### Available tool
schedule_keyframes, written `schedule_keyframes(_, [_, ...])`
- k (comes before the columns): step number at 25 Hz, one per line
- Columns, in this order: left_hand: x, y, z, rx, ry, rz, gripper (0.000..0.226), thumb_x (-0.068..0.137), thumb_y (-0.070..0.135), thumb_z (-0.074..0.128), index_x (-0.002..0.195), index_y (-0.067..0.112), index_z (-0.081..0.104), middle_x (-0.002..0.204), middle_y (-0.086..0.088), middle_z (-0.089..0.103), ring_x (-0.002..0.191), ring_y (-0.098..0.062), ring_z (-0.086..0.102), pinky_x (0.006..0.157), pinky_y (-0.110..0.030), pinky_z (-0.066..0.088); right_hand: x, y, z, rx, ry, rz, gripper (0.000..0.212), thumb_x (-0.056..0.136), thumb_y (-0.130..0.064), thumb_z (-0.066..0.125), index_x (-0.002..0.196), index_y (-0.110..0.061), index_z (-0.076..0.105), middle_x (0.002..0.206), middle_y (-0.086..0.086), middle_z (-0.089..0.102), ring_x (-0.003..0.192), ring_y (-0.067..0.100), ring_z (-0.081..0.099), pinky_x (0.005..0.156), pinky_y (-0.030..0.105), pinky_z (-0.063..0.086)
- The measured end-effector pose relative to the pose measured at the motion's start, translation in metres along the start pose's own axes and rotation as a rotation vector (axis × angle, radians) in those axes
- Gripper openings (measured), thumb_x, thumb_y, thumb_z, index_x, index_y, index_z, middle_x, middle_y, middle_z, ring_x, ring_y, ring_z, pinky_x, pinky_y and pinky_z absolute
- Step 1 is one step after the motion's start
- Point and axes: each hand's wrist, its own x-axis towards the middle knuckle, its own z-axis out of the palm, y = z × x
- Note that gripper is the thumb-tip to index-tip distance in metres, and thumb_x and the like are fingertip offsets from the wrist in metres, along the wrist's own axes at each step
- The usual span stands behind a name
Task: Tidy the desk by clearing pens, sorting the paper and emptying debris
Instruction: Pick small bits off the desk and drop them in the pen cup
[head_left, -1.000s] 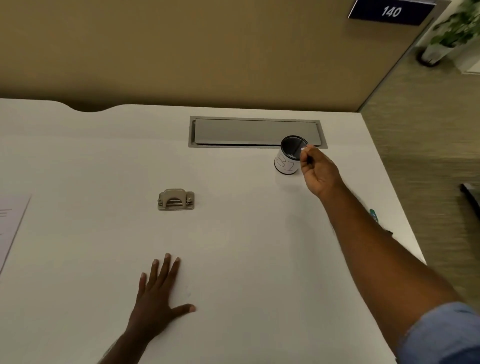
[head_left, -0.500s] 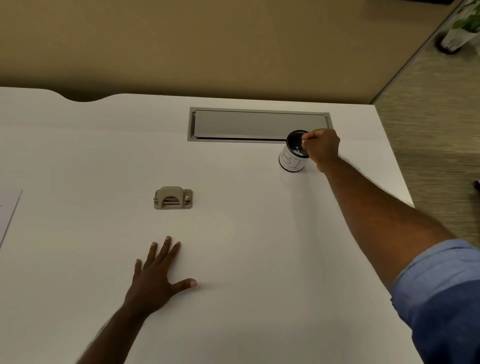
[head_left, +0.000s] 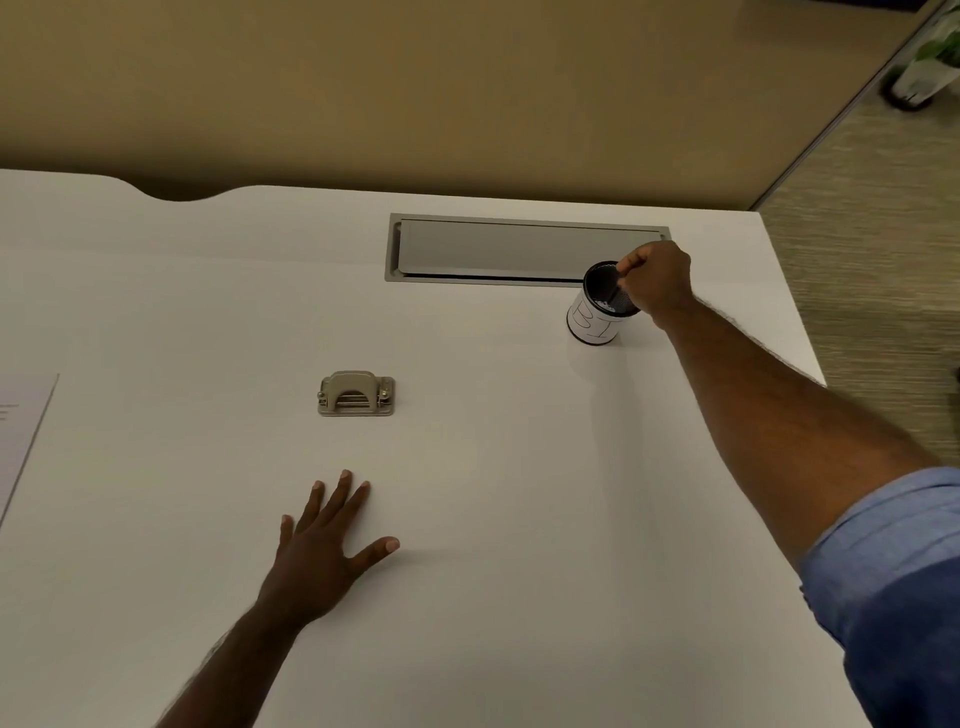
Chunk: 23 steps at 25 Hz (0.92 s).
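Observation:
A black mesh pen cup (head_left: 597, 306) with a white paper label stands at the far right of the white desk (head_left: 493, 519). My right hand (head_left: 657, 283) is at the cup's rim, fingers curled round a dark pen (head_left: 618, 285) whose lower end points down into the cup. My left hand (head_left: 327, 545) lies flat on the desk near the front, fingers spread, holding nothing. A sheet of paper (head_left: 21, 431) shows at the left edge, partly cut off.
A metal hole punch (head_left: 356, 395) sits in the middle of the desk. A grey cable-tray lid (head_left: 519, 249) is set into the desk behind the cup. A tan partition stands behind. Carpet and a potted plant (head_left: 930, 62) lie to the right.
My right hand has gone from beside the cup to over its rim, and the pen now dips into the cup. My left hand has stayed flat on the desk.

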Motion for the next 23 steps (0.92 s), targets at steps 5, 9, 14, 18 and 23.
schedule_keyframes(5, [-0.001,0.001,-0.002,-0.045,0.002,-0.005,0.118,0.049,0.100,0.002,0.150,0.038,0.004,0.154,0.020,-0.014,0.144,-0.010,-0.019,0.118,-0.050,-0.001,0.001,0.004,-0.005,0.124,-0.008,0.100,0.019,0.071,0.009,0.065,0.087,0.000,0.072,0.094,0.015,0.071,0.080,0.024,0.064,0.082,0.036,0.055])
schedule_keyframes(9, [-0.003,0.002,-0.003,-0.051,0.017,-0.002,0.118,0.050,0.100,0.001,0.150,0.037,0.007,0.155,0.019,-0.012,0.145,-0.011,-0.017,0.118,-0.050,-0.001,-0.005,0.002,-0.007,0.373,-0.116,0.219,0.023,0.077,0.012,0.053,0.085,-0.003,0.069,0.090,0.017,0.067,0.086,0.026,0.063,0.085,0.039,0.055])
schedule_keyframes(14, [-0.005,0.001,-0.009,-0.047,-0.019,0.016,0.082,0.081,0.077,0.026,0.150,0.034,0.014,0.159,0.014,-0.004,0.147,-0.015,-0.009,0.117,-0.053,0.001,-0.070,-0.011,0.000,0.733,-0.019,0.281,0.024,0.077,0.007,0.056,0.068,-0.014,0.063,0.066,0.011,0.059,0.056,0.016,0.057,0.069,0.027,0.051])
schedule_keyframes(18, [-0.004,-0.018,-0.009,-0.047,-0.003,0.084,0.060,0.097,0.048,0.038,0.150,0.025,0.022,0.160,0.007,0.005,0.148,-0.017,0.000,0.119,-0.052,0.008,-0.179,-0.019,0.040,0.867,-0.206,0.300,0.020,0.082,0.007,0.056,0.079,-0.011,0.063,0.072,0.011,0.062,0.060,0.013,0.060,0.074,0.023,0.056])
schedule_keyframes(23, [-0.020,-0.044,-0.004,-0.100,0.006,0.171,0.054,0.099,0.034,0.043,0.149,0.021,0.026,0.160,0.007,0.008,0.148,-0.014,0.003,0.120,-0.044,0.007,-0.307,-0.033,0.095,0.843,-0.418,0.367,0.014,0.084,0.002,0.063,0.086,-0.011,0.066,0.074,0.004,0.070,0.068,0.013,0.067,0.068,0.019,0.056])
